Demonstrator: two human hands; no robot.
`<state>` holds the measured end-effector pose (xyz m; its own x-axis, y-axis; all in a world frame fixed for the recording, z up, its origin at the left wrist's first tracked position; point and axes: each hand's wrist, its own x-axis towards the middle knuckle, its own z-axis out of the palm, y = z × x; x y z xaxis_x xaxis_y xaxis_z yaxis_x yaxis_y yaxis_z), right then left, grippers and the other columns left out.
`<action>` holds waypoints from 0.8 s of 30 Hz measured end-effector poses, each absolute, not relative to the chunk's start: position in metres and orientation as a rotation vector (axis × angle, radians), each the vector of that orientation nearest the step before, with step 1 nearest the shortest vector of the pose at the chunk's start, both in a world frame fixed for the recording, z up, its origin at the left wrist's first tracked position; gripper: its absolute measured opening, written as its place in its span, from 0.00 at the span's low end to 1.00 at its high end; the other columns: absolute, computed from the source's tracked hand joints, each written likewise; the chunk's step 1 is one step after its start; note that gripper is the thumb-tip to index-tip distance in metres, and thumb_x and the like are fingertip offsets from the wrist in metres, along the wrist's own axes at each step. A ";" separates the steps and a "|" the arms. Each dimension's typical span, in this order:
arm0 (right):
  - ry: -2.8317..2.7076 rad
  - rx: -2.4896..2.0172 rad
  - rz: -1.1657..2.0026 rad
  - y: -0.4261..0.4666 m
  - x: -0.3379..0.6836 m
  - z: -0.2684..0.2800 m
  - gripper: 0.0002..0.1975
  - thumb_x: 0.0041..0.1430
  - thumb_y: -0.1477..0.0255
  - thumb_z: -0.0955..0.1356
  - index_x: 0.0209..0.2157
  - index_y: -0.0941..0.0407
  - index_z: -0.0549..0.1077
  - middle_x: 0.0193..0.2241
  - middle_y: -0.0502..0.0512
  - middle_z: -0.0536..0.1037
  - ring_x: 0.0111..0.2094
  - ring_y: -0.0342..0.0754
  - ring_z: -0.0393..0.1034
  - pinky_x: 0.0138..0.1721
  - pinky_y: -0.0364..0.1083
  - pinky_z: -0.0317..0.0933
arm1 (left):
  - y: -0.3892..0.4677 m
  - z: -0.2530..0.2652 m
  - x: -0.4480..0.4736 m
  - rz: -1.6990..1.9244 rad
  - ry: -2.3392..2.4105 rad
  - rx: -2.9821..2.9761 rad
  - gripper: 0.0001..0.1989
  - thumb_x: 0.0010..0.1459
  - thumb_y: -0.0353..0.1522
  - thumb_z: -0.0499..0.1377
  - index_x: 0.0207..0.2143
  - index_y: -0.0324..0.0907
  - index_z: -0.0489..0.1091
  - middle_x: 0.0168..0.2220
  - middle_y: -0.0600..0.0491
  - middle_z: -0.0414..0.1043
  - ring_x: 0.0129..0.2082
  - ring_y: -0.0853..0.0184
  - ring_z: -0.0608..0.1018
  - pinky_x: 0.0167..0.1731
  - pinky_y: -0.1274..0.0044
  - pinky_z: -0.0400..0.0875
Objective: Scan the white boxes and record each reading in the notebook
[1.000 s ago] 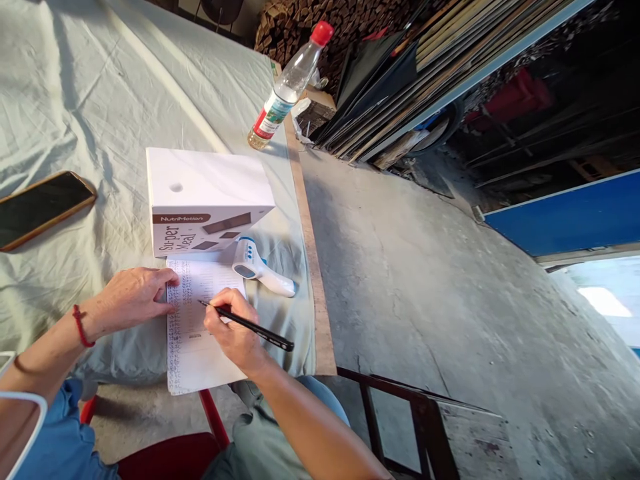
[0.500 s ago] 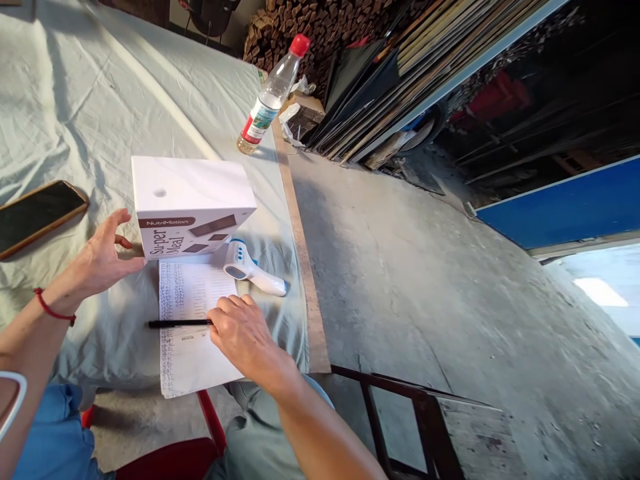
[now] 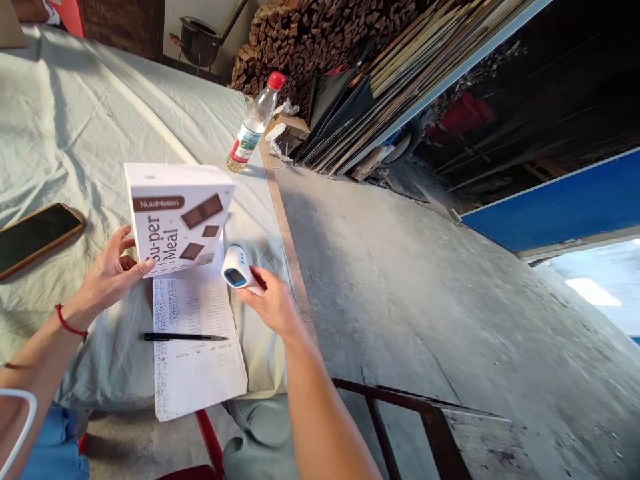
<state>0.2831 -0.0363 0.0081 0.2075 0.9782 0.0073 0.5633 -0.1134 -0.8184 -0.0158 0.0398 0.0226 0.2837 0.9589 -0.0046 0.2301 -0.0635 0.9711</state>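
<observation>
My left hand grips the lower left corner of a white NutriMotion box, thumb on its printed front and fingers around the side. The box leans back a little, its front turned up toward me. In my right hand is a white infrared thermometer, wrapped by the fingers around its handle, with its small screen facing me. Below both lies a sheaf of handwritten paper, and across it rests a black pen. The box covers the paper's far end.
A phone lies on the cloth-covered table at the left. Near the table's right edge stands a bottle with a red cap. A dark wooden bench or chair frame is at lower right, on the concrete floor.
My right hand has let go of the pen, which now lies on the paper, and has taken hold of the thermometer. My left hand has closed on the box and tilted it back.
</observation>
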 end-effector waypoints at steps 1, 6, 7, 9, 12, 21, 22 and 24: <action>-1.335 -1.672 0.829 -0.037 0.278 0.012 0.19 0.47 0.62 0.72 0.41 0.56 0.76 0.33 0.53 0.78 0.33 0.50 0.70 0.35 0.47 0.65 | 0.039 0.025 -0.015 0.899 1.159 1.507 0.37 0.54 0.53 0.63 0.59 0.42 0.63 0.47 0.45 0.73 0.32 0.65 0.75 0.29 0.75 0.72; -1.014 -1.301 1.272 -0.040 0.233 0.022 0.15 0.43 0.61 0.74 0.30 0.56 0.75 0.25 0.50 0.72 0.25 0.44 0.63 0.27 0.43 0.61 | 0.040 0.029 -0.017 0.845 1.238 1.555 0.28 0.59 0.57 0.56 0.42 0.41 0.72 0.27 0.53 0.67 0.23 0.67 0.67 0.22 0.75 0.62; -1.005 -1.265 1.331 -0.040 0.224 0.022 0.14 0.43 0.61 0.74 0.29 0.57 0.75 0.24 0.50 0.72 0.24 0.43 0.62 0.26 0.43 0.60 | 0.040 0.029 -0.018 0.832 1.242 1.577 0.28 0.60 0.57 0.55 0.41 0.42 0.71 0.25 0.54 0.66 0.24 0.66 0.68 0.22 0.75 0.63; -1.014 -1.214 1.388 -0.038 0.209 0.021 0.13 0.45 0.61 0.73 0.26 0.56 0.74 0.23 0.50 0.71 0.24 0.43 0.61 0.25 0.43 0.60 | 0.041 0.027 -0.020 0.812 1.246 1.620 0.28 0.61 0.58 0.53 0.42 0.43 0.71 0.25 0.53 0.65 0.24 0.65 0.69 0.23 0.75 0.64; -1.038 -1.174 1.396 -0.034 0.198 0.018 0.16 0.46 0.57 0.73 0.24 0.55 0.71 0.22 0.49 0.68 0.23 0.43 0.60 0.25 0.43 0.60 | 0.041 0.022 -0.022 0.789 1.235 1.666 0.30 0.62 0.59 0.51 0.47 0.43 0.70 0.28 0.52 0.68 0.26 0.63 0.72 0.24 0.75 0.67; -0.999 -1.196 1.371 -0.033 0.189 0.022 0.16 0.45 0.58 0.73 0.26 0.55 0.69 0.21 0.47 0.66 0.23 0.42 0.57 0.24 0.42 0.56 | 0.039 0.021 -0.022 0.764 1.190 1.644 0.32 0.61 0.58 0.54 0.55 0.44 0.68 0.43 0.47 0.76 0.32 0.62 0.74 0.30 0.74 0.71; -0.998 -1.198 1.364 -0.033 0.188 0.023 0.15 0.45 0.59 0.73 0.26 0.55 0.69 0.21 0.47 0.66 0.23 0.41 0.57 0.25 0.42 0.56 | 0.038 0.023 -0.021 0.755 1.180 1.625 0.32 0.61 0.57 0.55 0.56 0.44 0.67 0.45 0.47 0.76 0.33 0.62 0.74 0.30 0.74 0.71; -0.997 -1.205 1.342 -0.033 0.186 0.025 0.14 0.44 0.60 0.72 0.26 0.55 0.69 0.21 0.46 0.65 0.23 0.41 0.56 0.25 0.42 0.56 | 0.037 0.026 -0.020 0.744 1.154 1.583 0.33 0.61 0.55 0.58 0.59 0.45 0.65 0.48 0.48 0.76 0.37 0.61 0.76 0.32 0.75 0.72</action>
